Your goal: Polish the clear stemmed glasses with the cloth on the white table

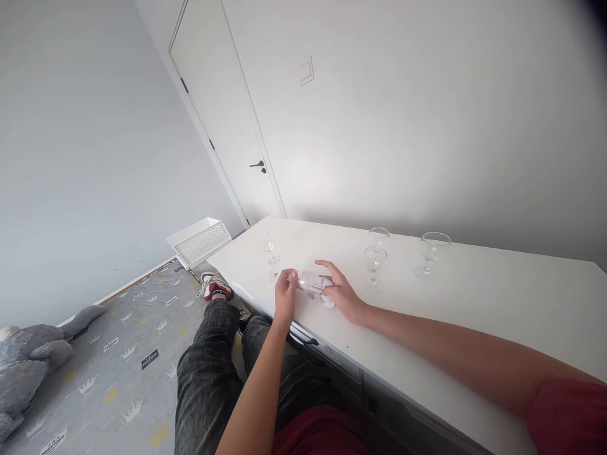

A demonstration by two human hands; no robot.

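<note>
Pinched a stemmed glass (274, 275) in the left hand (284, 294), just below the frame's centre; clasped a white cloth (312, 282) in the right hand (345, 298), bunched between both.

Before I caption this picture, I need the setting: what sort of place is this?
Probably a room in a home: a crown-patterned floor mat, what looks like a grey plush toy, and a white door.

A plain whitish wall (474, 114) holds a flat white door (227, 107) with a black lever handle (257, 165); along it stands a long, white, smooth-topped surface (502, 287). Grey flooring (102, 366) printed with white crowns and yellow patches spreads at left.
</note>
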